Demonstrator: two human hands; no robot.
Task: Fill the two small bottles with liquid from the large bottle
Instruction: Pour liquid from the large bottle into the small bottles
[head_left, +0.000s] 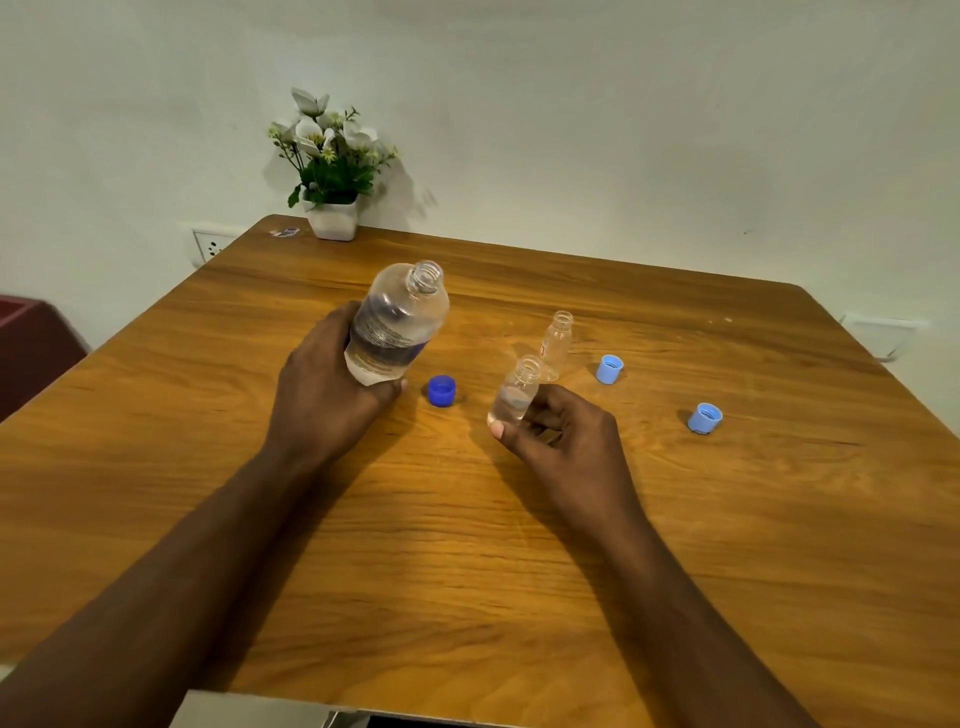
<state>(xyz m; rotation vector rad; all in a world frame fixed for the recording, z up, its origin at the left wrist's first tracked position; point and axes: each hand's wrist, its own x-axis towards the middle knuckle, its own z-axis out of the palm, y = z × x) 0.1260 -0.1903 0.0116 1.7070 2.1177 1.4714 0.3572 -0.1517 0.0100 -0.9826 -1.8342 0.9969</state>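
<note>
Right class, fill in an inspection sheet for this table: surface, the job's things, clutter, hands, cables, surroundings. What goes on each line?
Surface: wooden table, sticker near its far left corner.
Job's things: large bottle open, tilted, part full; held small bottle open, some liquid inside; standing small bottle open, looks empty; dark blue cap, left light blue cap and right light blue cap loose on the table.
Clutter: flower pot at the far edge.
Hands: left hand grips the large bottle; right hand grips the held small bottle.
Cables: nothing seen.
Surroundings: pale wall, wall socket at left, dark red object far left.
</note>
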